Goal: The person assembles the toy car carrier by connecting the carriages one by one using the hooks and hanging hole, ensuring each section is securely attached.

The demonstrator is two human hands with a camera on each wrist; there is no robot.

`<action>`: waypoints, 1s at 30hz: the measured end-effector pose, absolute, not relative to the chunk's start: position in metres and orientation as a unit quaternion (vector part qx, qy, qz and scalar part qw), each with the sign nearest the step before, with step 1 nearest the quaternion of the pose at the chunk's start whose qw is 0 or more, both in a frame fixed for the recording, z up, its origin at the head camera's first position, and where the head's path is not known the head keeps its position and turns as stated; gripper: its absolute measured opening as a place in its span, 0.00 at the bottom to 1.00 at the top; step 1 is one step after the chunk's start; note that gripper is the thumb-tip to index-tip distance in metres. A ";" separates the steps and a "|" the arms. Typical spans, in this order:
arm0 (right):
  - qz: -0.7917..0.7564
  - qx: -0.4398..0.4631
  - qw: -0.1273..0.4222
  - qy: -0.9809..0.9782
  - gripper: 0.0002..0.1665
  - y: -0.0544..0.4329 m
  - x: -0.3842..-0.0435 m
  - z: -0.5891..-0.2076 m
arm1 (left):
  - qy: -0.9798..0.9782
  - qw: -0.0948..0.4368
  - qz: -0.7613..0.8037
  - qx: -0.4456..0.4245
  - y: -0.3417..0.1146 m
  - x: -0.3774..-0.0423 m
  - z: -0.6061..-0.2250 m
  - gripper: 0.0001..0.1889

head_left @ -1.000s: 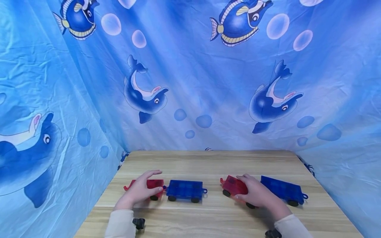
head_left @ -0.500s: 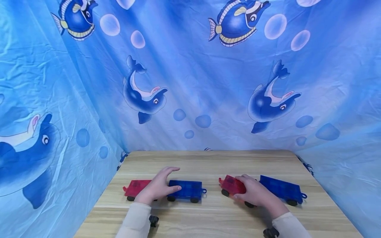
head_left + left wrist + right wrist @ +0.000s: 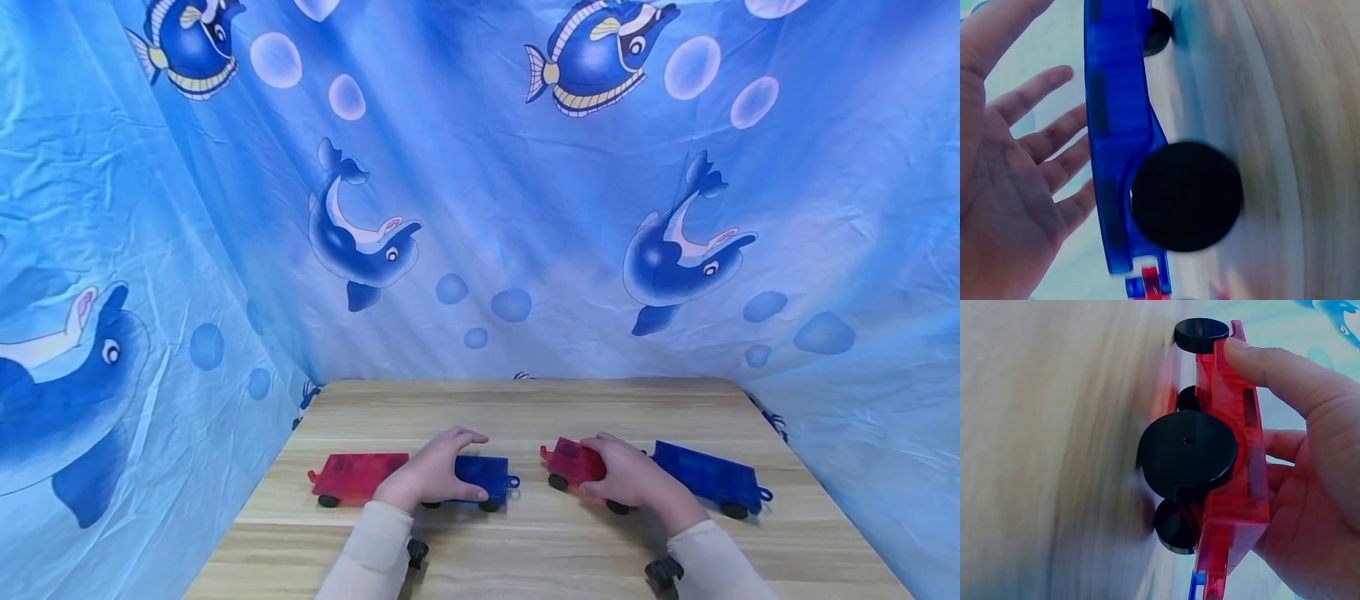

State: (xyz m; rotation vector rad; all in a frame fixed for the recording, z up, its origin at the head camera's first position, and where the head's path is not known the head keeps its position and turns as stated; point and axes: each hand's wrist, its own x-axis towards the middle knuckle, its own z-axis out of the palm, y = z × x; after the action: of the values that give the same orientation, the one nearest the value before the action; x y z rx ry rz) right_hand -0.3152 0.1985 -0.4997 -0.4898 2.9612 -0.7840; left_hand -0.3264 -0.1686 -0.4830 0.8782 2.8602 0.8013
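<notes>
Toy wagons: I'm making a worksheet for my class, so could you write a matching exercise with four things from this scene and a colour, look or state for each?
Column one
1. left hand
2. wheels
3. right hand
4. table

Column two
A. gripping a red wagon
B. wood-grained
C. fingers spread beside a blue wagon
D. black

Right pairs: 1-C, 2-D, 3-A, 4-B

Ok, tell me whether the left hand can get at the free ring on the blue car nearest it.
Probably yes: the left hand is open at the blue car, and the ring sticks out uncovered, with bare table between it and the red car the right hand holds.
</notes>
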 end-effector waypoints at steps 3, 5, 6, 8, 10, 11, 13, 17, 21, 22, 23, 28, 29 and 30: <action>-0.251 -0.160 0.021 0.955 0.46 0.196 -0.317 -0.499 | 0.925 0.033 0.252 0.283 -0.162 -0.327 -0.484 0.45; -0.252 -0.158 0.023 0.954 0.46 0.194 -0.317 -0.499 | 0.924 0.041 0.252 0.284 -0.159 -0.326 -0.484 0.46; -0.253 -0.158 0.023 0.954 0.47 0.193 -0.317 -0.499 | 0.924 0.044 0.250 0.286 -0.157 -0.327 -0.485 0.46; -0.257 -0.157 0.025 0.953 0.47 0.190 -0.317 -0.499 | 0.924 0.048 0.246 0.289 -0.156 -0.327 -0.486 0.47; -0.261 -0.156 0.026 0.952 0.47 0.189 -0.317 -0.499 | 0.924 0.049 0.240 0.292 -0.154 -0.327 -0.487 0.48; -0.263 -0.157 0.026 0.952 0.47 0.188 -0.317 -0.499 | 0.925 0.049 0.238 0.293 -0.154 -0.327 -0.488 0.48; -0.264 -0.153 0.027 0.952 0.47 0.188 -0.317 -0.499 | 0.925 0.052 0.233 0.295 -0.152 -0.327 -0.490 0.48; -0.265 -0.152 0.029 0.952 0.47 0.189 -0.318 -0.501 | 0.927 0.060 0.229 0.292 -0.150 -0.328 -0.492 0.46; -0.267 -0.156 0.030 0.951 0.47 0.190 -0.320 -0.503 | 0.929 0.061 0.226 0.286 -0.149 -0.329 -0.492 0.45; -0.267 -0.157 0.029 0.950 0.47 0.190 -0.320 -0.503 | 0.929 0.060 0.227 0.284 -0.149 -0.329 -0.492 0.45; -0.266 -0.157 0.029 0.951 0.47 0.190 -0.320 -0.504 | 0.930 0.060 0.229 0.282 -0.149 -0.330 -0.492 0.45; -0.273 -0.160 0.032 0.948 0.48 0.190 -0.321 -0.506 | 0.928 0.067 0.246 0.271 -0.154 -0.332 -0.494 0.45; -0.275 -0.161 0.034 0.947 0.48 0.190 -0.321 -0.507 | 0.928 0.068 0.249 0.270 -0.155 -0.332 -0.494 0.45; -0.277 -0.161 0.035 0.947 0.48 0.190 -0.320 -0.507 | 0.928 0.070 0.249 0.268 -0.156 -0.333 -0.495 0.45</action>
State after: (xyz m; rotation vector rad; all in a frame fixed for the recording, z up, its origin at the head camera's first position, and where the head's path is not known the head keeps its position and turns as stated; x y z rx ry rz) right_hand -0.3202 0.1896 -0.5066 -0.4957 2.9100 -0.8499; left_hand -0.3328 -0.1559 -0.4947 0.8070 2.7931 0.7491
